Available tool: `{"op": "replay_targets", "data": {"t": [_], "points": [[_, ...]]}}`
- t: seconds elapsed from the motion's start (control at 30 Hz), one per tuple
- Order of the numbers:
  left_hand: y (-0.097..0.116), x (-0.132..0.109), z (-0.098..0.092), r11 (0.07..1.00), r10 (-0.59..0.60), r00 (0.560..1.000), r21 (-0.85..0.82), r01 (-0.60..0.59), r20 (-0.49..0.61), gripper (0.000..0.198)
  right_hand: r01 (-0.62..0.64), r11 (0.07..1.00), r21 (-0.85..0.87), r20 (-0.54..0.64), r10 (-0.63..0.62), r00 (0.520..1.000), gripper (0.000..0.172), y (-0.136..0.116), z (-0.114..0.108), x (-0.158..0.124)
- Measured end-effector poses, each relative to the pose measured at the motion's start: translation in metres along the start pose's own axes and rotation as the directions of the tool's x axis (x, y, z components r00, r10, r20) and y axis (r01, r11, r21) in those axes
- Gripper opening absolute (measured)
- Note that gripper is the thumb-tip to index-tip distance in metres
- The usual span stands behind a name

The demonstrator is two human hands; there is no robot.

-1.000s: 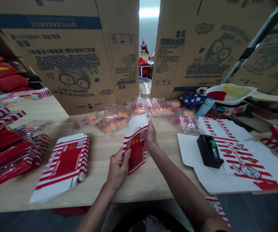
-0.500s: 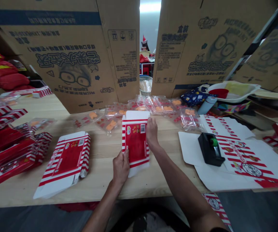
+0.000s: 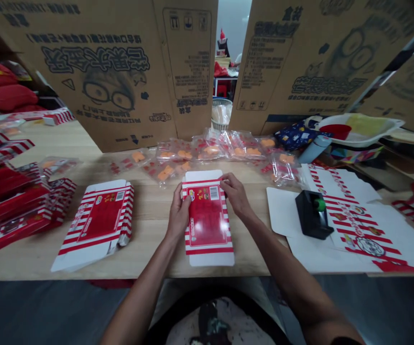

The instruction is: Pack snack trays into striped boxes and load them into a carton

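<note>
A flattened red-and-white striped carton (image 3: 208,230) lies on the wooden table (image 3: 27,249) in front of me. My left hand (image 3: 179,215) grips its left edge, and my right hand (image 3: 235,193) pinches its upper right corner. To the left of it lies a similar flattened carton (image 3: 101,223), untouched. Clear plastic packets of orange pieces (image 3: 207,152) form a row just beyond my hands.
Red striped cartons (image 3: 11,199) are piled at the left table edge. A black tape dispenser (image 3: 313,214) sits on large unfolded printed sheets (image 3: 367,230) at the right. Tall cardboard boxes (image 3: 113,72) stand along the far side, with a narrow gap between them.
The carton has gone from being held up and partly open to lying flat on the table. My right hand has moved to its upper right corner.
</note>
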State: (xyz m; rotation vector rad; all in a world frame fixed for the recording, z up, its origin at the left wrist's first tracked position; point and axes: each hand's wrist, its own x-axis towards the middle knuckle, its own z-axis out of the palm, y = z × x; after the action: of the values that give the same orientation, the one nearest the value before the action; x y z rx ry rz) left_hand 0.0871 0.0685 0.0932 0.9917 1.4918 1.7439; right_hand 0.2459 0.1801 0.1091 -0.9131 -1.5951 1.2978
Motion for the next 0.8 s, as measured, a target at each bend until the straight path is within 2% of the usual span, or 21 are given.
{"op": "replay_targets", "data": {"t": [0.1, 0.17, 0.3, 0.4, 0.47, 0.5, 0.57, 0.6, 0.63, 0.7, 0.8], "points": [[0.014, 0.01, 0.001, 0.999, 0.03, 0.999, -0.015, -0.03, 0.013, 0.055, -0.017, 0.999, 0.028, 0.067, 0.015, 0.998, 0.018, -0.019, -0.012, 0.007], [0.015, 0.011, -0.001, 1.0, -0.027, 0.999, 0.012, 0.027, 0.031, 0.051, -0.059, 0.998, 0.015, 0.115, 0.057, 0.992, 0.017, -0.019, -0.017, 0.005], [-0.01, -0.001, -0.009, 0.973, -0.222, 0.972, 0.079, 0.215, 0.082, 0.039, -0.156, 0.987, -0.022, 0.146, 0.158, 0.977, 0.018, 0.015, -0.019, -0.013], [-0.026, -0.01, -0.011, 0.963, -0.265, 0.957, 0.071, 0.258, 0.114, 0.041, -0.226, 0.974, 0.008, 0.144, 0.223, 0.964, 0.019, 0.044, -0.016, -0.027], [-0.026, -0.011, -0.01, 0.957, -0.291, 0.948, 0.052, 0.286, 0.127, 0.041, -0.269, 0.962, 0.048, 0.149, 0.259, 0.954, 0.012, 0.052, -0.017, -0.031], [-0.024, -0.009, -0.009, 0.952, -0.306, 0.943, 0.038, 0.303, 0.134, 0.046, -0.284, 0.956, 0.067, 0.156, 0.271, 0.95, 0.021, 0.053, -0.018, -0.031], [-0.017, -0.004, -0.007, 0.935, -0.351, 0.922, 0.012, 0.354, 0.166, 0.068, -0.303, 0.949, 0.09, 0.187, 0.282, 0.941, 0.041, 0.05, -0.021, -0.029], [-0.013, -0.001, -0.007, 0.923, -0.378, 0.904, 0.005, 0.384, 0.199, 0.076, -0.304, 0.948, 0.091, 0.208, 0.281, 0.937, 0.044, 0.047, -0.024, -0.028], [-0.01, 0.001, -0.007, 0.913, -0.398, 0.886, 0.006, 0.408, 0.238, 0.077, -0.3, 0.95, 0.087, 0.228, 0.274, 0.934, 0.041, 0.045, -0.026, -0.028], [-0.007, 0.003, -0.01, 0.915, -0.39, 0.866, 0.029, 0.402, 0.313, 0.066, -0.266, 0.961, 0.07, 0.258, 0.24, 0.936, 0.027, 0.041, -0.031, -0.03], [-0.008, 0.002, -0.016, 0.956, -0.291, 0.885, 0.08, 0.282, 0.363, 0.047, -0.174, 0.984, 0.039, 0.281, 0.156, 0.947, 0.014, 0.039, -0.04, -0.035]]}}
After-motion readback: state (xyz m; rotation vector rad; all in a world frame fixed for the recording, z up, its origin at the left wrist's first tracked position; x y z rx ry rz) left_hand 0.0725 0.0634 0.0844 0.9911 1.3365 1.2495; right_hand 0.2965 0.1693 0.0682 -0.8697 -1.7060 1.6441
